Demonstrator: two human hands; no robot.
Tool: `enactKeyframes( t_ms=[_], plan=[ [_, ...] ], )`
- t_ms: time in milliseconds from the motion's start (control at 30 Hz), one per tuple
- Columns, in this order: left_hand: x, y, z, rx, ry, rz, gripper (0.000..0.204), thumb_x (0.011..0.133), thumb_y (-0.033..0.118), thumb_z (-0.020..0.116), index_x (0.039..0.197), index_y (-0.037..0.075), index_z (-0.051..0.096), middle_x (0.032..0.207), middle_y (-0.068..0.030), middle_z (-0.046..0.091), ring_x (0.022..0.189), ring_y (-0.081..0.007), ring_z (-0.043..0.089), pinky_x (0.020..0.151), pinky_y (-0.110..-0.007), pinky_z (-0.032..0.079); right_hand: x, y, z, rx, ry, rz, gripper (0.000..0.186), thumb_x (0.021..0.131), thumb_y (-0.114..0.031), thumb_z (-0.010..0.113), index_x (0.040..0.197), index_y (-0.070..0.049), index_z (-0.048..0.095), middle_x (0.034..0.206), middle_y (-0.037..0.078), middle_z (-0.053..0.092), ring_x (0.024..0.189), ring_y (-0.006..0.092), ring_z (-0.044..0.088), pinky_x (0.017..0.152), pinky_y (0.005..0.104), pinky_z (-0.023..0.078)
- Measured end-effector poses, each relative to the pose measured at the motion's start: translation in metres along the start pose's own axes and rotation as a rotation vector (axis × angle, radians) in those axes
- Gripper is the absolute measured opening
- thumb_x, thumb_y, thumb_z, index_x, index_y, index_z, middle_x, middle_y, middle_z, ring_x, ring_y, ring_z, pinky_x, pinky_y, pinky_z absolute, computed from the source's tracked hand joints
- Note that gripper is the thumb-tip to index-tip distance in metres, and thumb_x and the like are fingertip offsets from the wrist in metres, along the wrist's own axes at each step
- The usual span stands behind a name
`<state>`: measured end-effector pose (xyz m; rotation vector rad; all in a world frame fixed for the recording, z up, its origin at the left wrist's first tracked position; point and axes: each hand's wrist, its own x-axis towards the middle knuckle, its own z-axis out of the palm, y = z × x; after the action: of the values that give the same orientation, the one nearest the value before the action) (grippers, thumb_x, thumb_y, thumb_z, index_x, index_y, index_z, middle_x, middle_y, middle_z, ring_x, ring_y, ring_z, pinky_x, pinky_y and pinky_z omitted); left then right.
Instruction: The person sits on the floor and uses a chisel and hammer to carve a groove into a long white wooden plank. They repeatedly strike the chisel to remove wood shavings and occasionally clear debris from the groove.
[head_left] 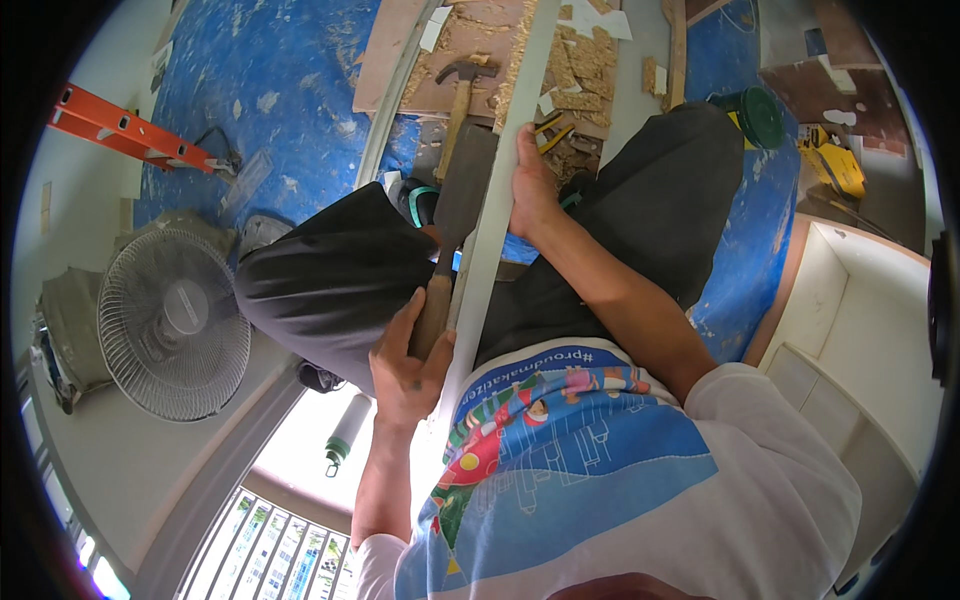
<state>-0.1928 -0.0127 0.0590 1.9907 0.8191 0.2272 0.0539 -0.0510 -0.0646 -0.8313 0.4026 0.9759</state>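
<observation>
Left hand (410,365): grip wrapped around the wooden handle of a wide chisel (455,215), blade pointing away along the strip.
Right hand (533,190): grip closed over the edge of a long pale strip (490,250) lying across the lap.
Floor (290,90): 1 hammer (462,95), wood chips, blue sheet.
Nearby: fan (172,322), orange ladder (125,128).

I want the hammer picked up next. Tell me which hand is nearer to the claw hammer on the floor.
Right. The right hand grips the long white strip just below the claw hammer; the left hand holds the chisel handle farther down, near the lap.
</observation>
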Motion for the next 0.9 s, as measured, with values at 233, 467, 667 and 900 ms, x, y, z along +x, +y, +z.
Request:
enactKeyframes(
  t_ms=[233,467,667,900],
  plan=[
    [0.041,0.013,0.017,-0.038,-0.035,-0.162,0.051,0.086,0.007,0.076,0.132,-0.010,0.060,0.108,-0.0227,0.074,0.095,-0.0245,0.074,0.086,-0.034,0.057,0.016,-0.009,-0.015,-0.139,0.018,-0.009,0.070,0.100,-0.073,0.043,0.129,-0.011,0.056,0.105,0.008,0.063,0.089,0.0216,0.062,0.081,0.0417,0.055],
    [0.055,0.038,-0.008,-0.549,-0.193,-0.529,0.052,0.088,0.007,0.075,0.134,-0.012,0.058,0.101,-0.0163,0.073,0.070,-0.0134,0.067,0.066,-0.026,0.054,0.017,-0.010,-0.009,-0.111,-0.008,-0.041,0.064,0.098,-0.074,0.047,0.119,-0.014,0.060,0.092,0.005,0.062,0.079,0.0199,0.063,0.071,0.0396,0.057],
    [0.040,0.034,0.007,-0.045,-0.053,-0.187,0.054,0.088,0.008,0.074,0.134,-0.014,0.057,0.105,-0.0235,0.073,0.084,-0.0260,0.074,0.077,-0.033,0.058,0.014,-0.010,-0.004,-0.058,0.002,-0.036,0.068,0.100,-0.073,0.045,0.127,-0.012,0.057,0.107,0.007,0.064,0.097,0.0221,0.065,0.087,0.0422,0.056],
    [0.033,0.028,0.015,0.124,-0.020,0.020,0.054,0.088,0.009,0.075,0.134,-0.011,0.059,0.116,-0.0308,0.070,0.103,-0.0374,0.074,0.089,-0.039,0.057,0.025,0.000,-0.011,-0.064,-0.004,-0.096,0.069,0.101,-0.072,0.042,0.128,-0.010,0.056,0.111,0.007,0.063,0.103,0.0229,0.064,0.089,0.0436,0.056]
  ],
)
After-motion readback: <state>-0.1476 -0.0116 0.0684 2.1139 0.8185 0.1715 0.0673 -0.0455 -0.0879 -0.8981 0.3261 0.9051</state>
